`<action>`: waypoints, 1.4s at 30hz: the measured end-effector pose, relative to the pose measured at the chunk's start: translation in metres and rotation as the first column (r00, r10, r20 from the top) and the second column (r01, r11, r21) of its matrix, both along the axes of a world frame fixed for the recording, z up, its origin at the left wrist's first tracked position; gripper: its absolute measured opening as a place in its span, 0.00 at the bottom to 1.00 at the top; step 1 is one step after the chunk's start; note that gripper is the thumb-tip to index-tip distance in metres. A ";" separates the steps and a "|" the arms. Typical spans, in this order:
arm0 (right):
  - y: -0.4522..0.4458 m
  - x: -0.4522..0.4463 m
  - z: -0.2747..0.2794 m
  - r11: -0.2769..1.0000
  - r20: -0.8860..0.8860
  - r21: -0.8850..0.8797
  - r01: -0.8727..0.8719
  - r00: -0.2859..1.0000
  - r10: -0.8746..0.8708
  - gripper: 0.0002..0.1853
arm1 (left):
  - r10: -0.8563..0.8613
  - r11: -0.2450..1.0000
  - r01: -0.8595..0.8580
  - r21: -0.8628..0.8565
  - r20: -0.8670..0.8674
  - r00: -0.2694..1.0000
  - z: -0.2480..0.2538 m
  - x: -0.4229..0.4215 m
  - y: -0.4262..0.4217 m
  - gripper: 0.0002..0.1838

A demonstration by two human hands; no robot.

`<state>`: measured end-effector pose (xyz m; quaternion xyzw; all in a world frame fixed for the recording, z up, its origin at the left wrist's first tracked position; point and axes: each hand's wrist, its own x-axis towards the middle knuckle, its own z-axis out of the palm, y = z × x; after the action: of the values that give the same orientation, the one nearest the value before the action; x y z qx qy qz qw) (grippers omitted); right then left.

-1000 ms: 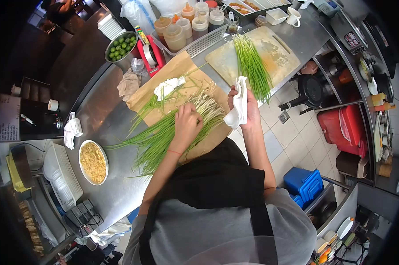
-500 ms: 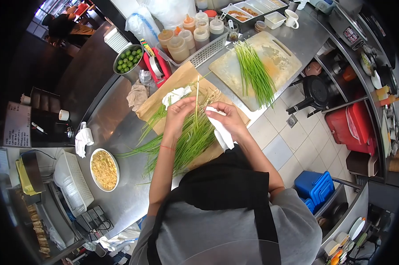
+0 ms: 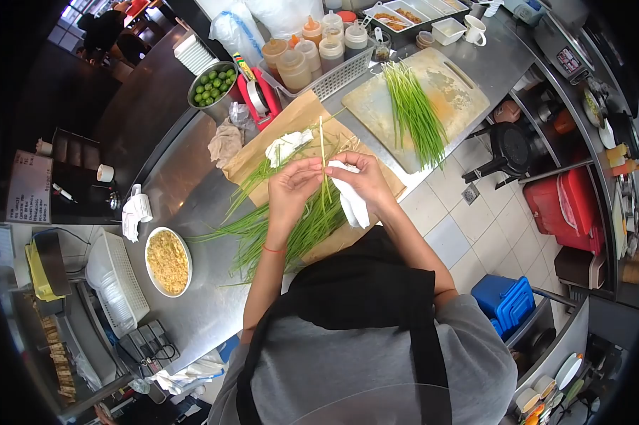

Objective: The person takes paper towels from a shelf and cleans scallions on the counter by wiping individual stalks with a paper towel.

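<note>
My left hand is closed in a pinch on a chive stalk, whose pale end points up. My right hand holds a folded white paper towel; its thumb and fingers meet the stalk beside my left fingertips. Beneath both hands, a loose heap of long green chives spreads over brown paper and the steel counter. A crumpled white towel lies on the paper just beyond my left hand. A neat bunch of chives rests on the cutting board.
At left stands a white bowl of chopped yellowish food. Behind the paper are a pot of limes, a red tape dispenser and a basket of squeeze bottles. A person is in the far background.
My right hand has come in toward my left, so the fingers of both now meet at the stalk. The towel stays in my right hand. The view has shifted slightly.
</note>
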<state>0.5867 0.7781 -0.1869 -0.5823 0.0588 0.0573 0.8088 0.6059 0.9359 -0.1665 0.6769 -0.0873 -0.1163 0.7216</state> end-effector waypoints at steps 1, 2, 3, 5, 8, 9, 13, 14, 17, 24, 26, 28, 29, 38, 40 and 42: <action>0.000 0.000 0.000 1.000 -0.028 0.005 -0.023 0.999 0.023 0.07 | 0.008 1.000 -0.008 0.013 -0.004 1.000 0.000 -0.001 0.000 0.16; 0.001 0.000 -0.001 1.000 -0.026 0.007 -0.027 0.999 0.027 0.06 | 0.016 0.999 -0.017 0.028 0.020 1.000 -0.001 -0.002 0.000 0.17; 0.001 0.000 -0.003 0.999 -0.024 0.009 -0.031 0.999 0.031 0.06 | 0.024 0.999 -0.026 0.043 0.044 0.999 -0.004 -0.002 0.000 0.17; 0.001 0.001 -0.007 0.999 -0.003 0.009 -0.043 0.999 0.043 0.06 | 0.035 0.996 -0.042 0.084 0.082 0.996 -0.003 -0.004 -0.001 0.18; -0.003 0.001 -0.008 0.997 0.007 -0.016 -0.073 0.997 0.073 0.06 | 0.028 0.985 -0.047 0.169 0.118 0.993 0.006 -0.007 -0.002 0.18; -0.005 0.001 -0.003 0.995 -0.019 -0.037 -0.088 0.996 0.087 0.06 | 0.014 0.979 -0.040 0.200 0.128 0.992 0.007 -0.006 0.000 0.18; -0.012 0.001 -0.001 0.988 -0.083 -0.069 -0.135 0.988 0.129 0.07 | -0.041 0.942 -0.060 0.331 0.289 0.956 0.011 -0.001 0.005 0.16; -0.013 0.001 -0.003 0.986 -0.070 -0.097 -0.137 0.989 0.130 0.06 | -0.048 0.927 -0.083 0.365 0.335 0.941 0.013 -0.001 0.005 0.15; -0.016 0.000 -0.009 0.974 -0.041 -0.178 -0.140 0.990 0.135 0.06 | -0.067 0.879 -0.170 0.446 0.467 0.882 0.018 0.005 0.006 0.12; -0.029 -0.008 -0.020 0.936 -0.078 -0.304 -0.179 0.984 0.163 0.07 | -0.115 0.778 -0.347 0.524 0.662 0.741 -0.008 0.049 0.023 0.08; -0.035 -0.011 -0.024 0.921 -0.076 -0.352 -0.168 0.986 0.151 0.08 | -0.136 0.754 -0.364 0.547 0.671 0.729 -0.023 0.062 0.031 0.07; -0.044 -0.014 -0.033 0.897 -0.046 -0.417 -0.149 0.989 0.143 0.09 | -0.141 0.742 -0.365 0.563 0.663 0.735 -0.038 0.073 0.038 0.05; -0.048 -0.015 -0.038 0.890 -0.043 -0.431 -0.150 0.988 0.146 0.09 | -0.156 0.720 -0.371 0.586 0.657 0.737 -0.042 0.077 0.040 0.04; -0.057 -0.020 -0.029 0.963 -0.075 -0.256 -0.088 0.995 0.072 0.07 | -0.351 0.379 -0.446 0.811 0.572 0.742 -0.067 0.079 0.045 0.03; -0.048 -0.017 -0.018 0.989 -0.137 -0.114 -0.092 0.988 0.076 0.07 | -0.355 0.458 -0.506 0.731 0.672 0.650 -0.043 0.059 0.033 0.06; -0.034 -0.012 -0.010 0.997 -0.150 -0.017 -0.075 0.986 0.071 0.06 | -0.172 0.754 -0.206 0.624 0.490 0.855 -0.020 0.040 0.020 0.07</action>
<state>0.5751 0.7440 -0.1968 -0.5873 0.0986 0.1298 0.7928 0.6459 0.9557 -0.1864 0.8924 -0.2255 0.0542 0.3871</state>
